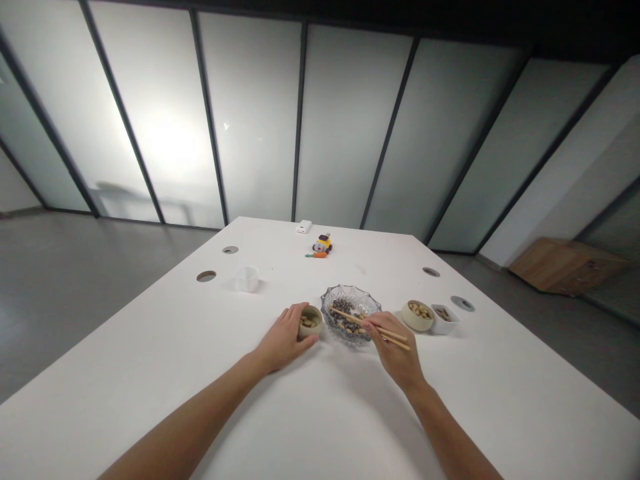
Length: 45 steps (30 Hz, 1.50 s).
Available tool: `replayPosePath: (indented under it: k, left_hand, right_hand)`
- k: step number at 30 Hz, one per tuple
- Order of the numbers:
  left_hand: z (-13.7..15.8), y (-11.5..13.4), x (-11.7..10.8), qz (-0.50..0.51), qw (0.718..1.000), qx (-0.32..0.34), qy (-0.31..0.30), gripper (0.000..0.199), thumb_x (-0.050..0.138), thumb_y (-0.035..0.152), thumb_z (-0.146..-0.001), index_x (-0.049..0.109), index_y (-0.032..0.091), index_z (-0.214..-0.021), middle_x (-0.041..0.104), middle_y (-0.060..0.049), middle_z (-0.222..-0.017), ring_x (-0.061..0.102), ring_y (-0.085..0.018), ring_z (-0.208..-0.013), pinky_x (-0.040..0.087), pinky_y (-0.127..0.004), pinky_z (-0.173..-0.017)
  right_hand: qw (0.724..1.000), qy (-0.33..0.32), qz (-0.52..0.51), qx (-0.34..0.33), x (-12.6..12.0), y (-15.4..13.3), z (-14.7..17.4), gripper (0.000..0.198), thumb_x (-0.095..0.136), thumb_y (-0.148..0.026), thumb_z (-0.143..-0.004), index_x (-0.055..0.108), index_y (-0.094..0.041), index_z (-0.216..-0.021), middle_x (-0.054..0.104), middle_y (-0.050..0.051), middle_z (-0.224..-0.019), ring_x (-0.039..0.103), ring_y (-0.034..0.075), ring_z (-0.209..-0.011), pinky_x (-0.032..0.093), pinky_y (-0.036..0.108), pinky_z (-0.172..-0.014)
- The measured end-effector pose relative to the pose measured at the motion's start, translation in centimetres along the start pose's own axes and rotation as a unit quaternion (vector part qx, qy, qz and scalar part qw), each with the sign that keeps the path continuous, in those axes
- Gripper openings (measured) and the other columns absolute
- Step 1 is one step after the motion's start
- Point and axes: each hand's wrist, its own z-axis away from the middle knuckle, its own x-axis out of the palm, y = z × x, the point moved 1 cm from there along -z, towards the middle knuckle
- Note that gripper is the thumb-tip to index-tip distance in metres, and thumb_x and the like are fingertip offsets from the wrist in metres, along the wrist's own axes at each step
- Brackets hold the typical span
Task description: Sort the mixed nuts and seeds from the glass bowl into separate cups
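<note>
**A:** What do you see at the centre of the frame?

**B:** I see my left hand (pixel 286 335) curled around a small beige cup (pixel 311 321), fingers wrapped part-way about its side, thumb near the rim. The cup holds a few tan pieces and stands on the white table (pixel 150 360), just left of a cut-glass bowl (pixel 351 311).

**A:** And the other hand?

**B:** My right hand (pixel 395 350), lower right of centre, has its fingers pinched closed on a pair of wooden chopsticks (pixel 369 325). Their tips reach left into the glass bowl, over a mix of dark and tan pieces. I cannot tell whether the tips grip anything.

**A:** What else is nearby?

**B:** Right of the bowl stand a second beige cup (pixel 417 315) and a white dish (pixel 444 319), touching. Towards the upper left sits an empty white cup (pixel 247 278); at the table's far edge, a small toy (pixel 322 245) and a white box (pixel 303 227).
</note>
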Motion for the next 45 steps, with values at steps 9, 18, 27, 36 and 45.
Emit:
replayPosePath:
  k: [9, 18, 27, 36, 45]
  left_hand:
    - [-0.1, -0.1, -0.2, 0.006, 1.000, 0.007, -0.003, 0.065, 0.076, 0.037, -0.092, 0.050, 0.024, -0.150, 0.064, -0.015, -0.141, 0.062, -0.034, -0.130, 0.050, -0.054, -0.114]
    - [-0.1, 0.3, -0.3, 0.010, 1.000, 0.003, -0.012, 0.063, 0.075, 0.033, -0.091, 0.049, 0.023, -0.148, 0.061, -0.016, -0.144, 0.060, -0.035, -0.133, 0.048, -0.055, -0.116]
    - [-0.1, 0.2, -0.2, 0.012, 1.000, 0.004, -0.010, 0.064, 0.076, 0.036, -0.091, 0.050, 0.024, -0.148, 0.062, -0.016, -0.143, 0.061, -0.034, -0.131, 0.049, -0.055, -0.114]
    - [-0.2, 0.5, -0.3, 0.006, 1.000, -0.008, -0.017, 0.066, 0.076, 0.035, -0.090, 0.049, 0.023, -0.149, 0.062, -0.016, -0.144, 0.061, -0.035, -0.131, 0.049, -0.054, -0.115]
    - [-0.1, 0.7, -0.3, 0.002, 1.000, -0.015, -0.017, 0.068, 0.077, 0.035, -0.091, 0.047, 0.024, -0.151, 0.061, -0.016, -0.145, 0.060, -0.036, -0.133, 0.048, -0.055, -0.116]
  right_hand:
    - [1.000, -0.003, 0.000, -0.015, 0.6, 0.1, 0.2, 0.028, 0.065, -0.046, -0.105, 0.075, -0.024, -0.089, 0.074, 0.004, -0.085, 0.071, 0.020, -0.077, 0.058, 0.032, -0.071]
    - [1.000, -0.017, 0.003, -0.008, 0.6, 0.3, 0.3, 0.028, 0.064, -0.044, -0.105, 0.075, -0.024, -0.089, 0.074, 0.005, -0.087, 0.071, 0.021, -0.080, 0.057, 0.032, -0.073]
    - [1.000, 0.021, 0.014, 0.001, 0.4, 0.1, 0.0, 0.034, 0.063, -0.051, -0.105, 0.077, -0.024, -0.088, 0.076, 0.006, -0.086, 0.071, 0.022, -0.078, 0.058, 0.035, -0.073]
    - [0.989, 0.106, -0.028, 0.101, -0.7, 0.8, -0.2, 0.040, 0.064, -0.057, -0.102, 0.075, -0.022, -0.085, 0.074, 0.005, -0.082, 0.072, 0.022, -0.077, 0.060, 0.034, -0.071]
    - [0.990, 0.074, -0.080, 0.095, -0.5, -0.5, -0.2, 0.041, 0.066, -0.059, -0.100, 0.077, -0.023, -0.082, 0.076, 0.006, -0.082, 0.074, 0.023, -0.074, 0.062, 0.035, -0.068]
